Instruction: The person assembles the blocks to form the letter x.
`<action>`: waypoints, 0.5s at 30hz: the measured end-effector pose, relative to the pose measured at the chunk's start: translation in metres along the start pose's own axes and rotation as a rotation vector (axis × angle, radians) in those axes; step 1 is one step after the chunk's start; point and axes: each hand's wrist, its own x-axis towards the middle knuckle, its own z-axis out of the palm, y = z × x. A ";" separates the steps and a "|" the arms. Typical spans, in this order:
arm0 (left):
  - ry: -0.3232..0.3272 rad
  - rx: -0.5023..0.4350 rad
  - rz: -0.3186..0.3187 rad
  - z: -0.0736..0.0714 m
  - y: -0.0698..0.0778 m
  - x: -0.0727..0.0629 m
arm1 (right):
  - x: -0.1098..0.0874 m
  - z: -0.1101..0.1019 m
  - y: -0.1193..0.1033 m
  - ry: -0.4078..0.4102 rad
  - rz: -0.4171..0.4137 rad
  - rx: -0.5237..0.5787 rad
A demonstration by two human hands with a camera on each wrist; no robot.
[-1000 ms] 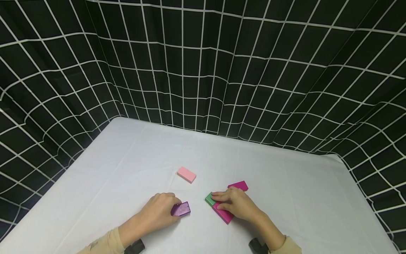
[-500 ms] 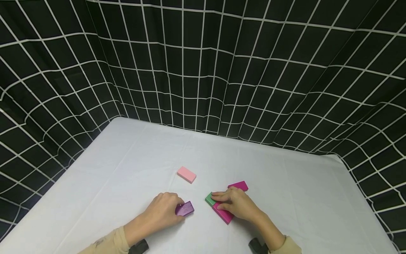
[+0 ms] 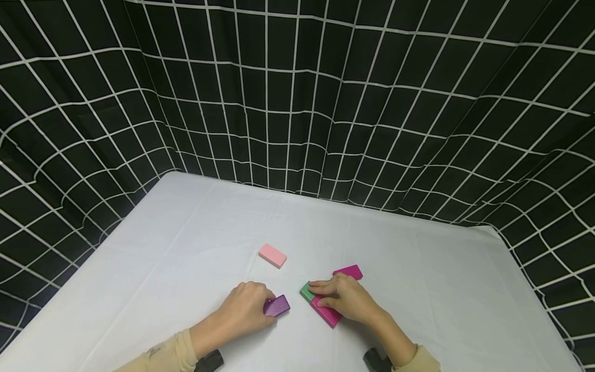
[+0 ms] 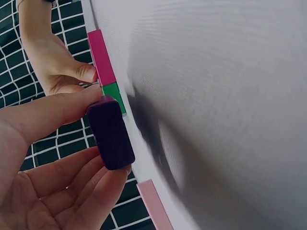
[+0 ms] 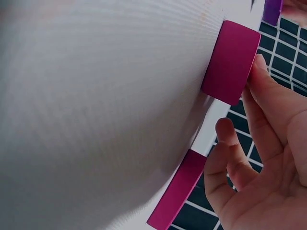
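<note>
My left hand pinches a purple block between thumb and fingers. In the left wrist view the dark end of this purple block faces the camera. On the table a green block lies end to end with a magenta block. From above, my right hand rests its fingers on the green block and its thumb on the magenta one, covering parts of both. Its thumb and forefinger lie along the top of the magenta block in the right wrist view. The purple block is apart from this pair.
Beyond the right hand lies a second magenta block, partly covered by it. A pink block lies farther back, left of the pair. A white cloth covers the table, and a black curtain with white grid lines stands around it.
My left hand has carried the purple block a short way right, closer to the green and magenta pair. The right hand and the other blocks keep their places.
</note>
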 end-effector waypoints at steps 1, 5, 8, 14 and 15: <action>-0.003 -0.002 0.000 0.000 0.000 0.000 | 0.000 0.000 0.000 0.001 -0.002 -0.002; -0.010 -0.004 0.000 0.002 0.001 0.003 | 0.001 0.001 0.001 0.013 -0.019 -0.009; -0.011 0.001 0.002 0.003 0.001 0.005 | 0.001 0.002 0.002 0.027 -0.034 -0.020; -0.010 0.004 0.014 0.005 0.002 0.007 | 0.001 0.002 0.002 0.014 -0.015 -0.020; -0.009 0.006 0.017 0.006 0.002 0.008 | 0.001 0.001 0.002 0.012 -0.014 -0.017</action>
